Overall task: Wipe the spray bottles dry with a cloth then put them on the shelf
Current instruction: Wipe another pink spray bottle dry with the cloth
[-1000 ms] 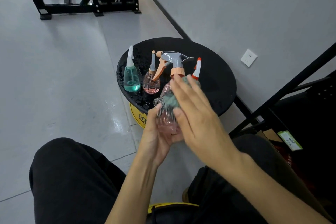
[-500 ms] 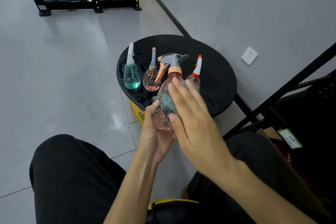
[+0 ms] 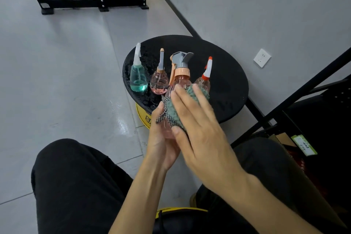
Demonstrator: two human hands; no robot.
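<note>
Legs (image 3: 76,186): black trousers, bottom of frame, seated.
Left hand (image 3: 163,144): centre of frame, fingers curled round the lower body of the trigger bottle (image 3: 180,81), gripping it from below and the left.
Right hand (image 3: 201,131): fingers nearly straight and spread, laid flat over the cloth (image 3: 175,114), pressing it on the bottle's right side; thumb low at the cloth's edge.
Cloth: green, checked trim, wrapped on the bottle's middle between the two hands.
Trigger bottle: clear pink, orange collar, grey head; held upright in front of the desk (image 3: 228,85), above its near edge.
Desk: round, black, wet with droplets, centre of frame; yellow base (image 3: 142,116) below its near edge.
Teal bottle (image 3: 138,80): upright on desk, leftmost.
Small pink bottle (image 3: 159,83): upright, just right of teal bottle.
Red-tip bottle (image 3: 204,81): upright on desk, partly behind the cloth.
Shelf (image 3: 303,87): black frame, right edge of frame, green label (image 3: 303,144) on it.
Socket (image 3: 262,58): white, on wall, right of desk.
Black rack (image 3: 95,4): upper left, on floor.
</note>
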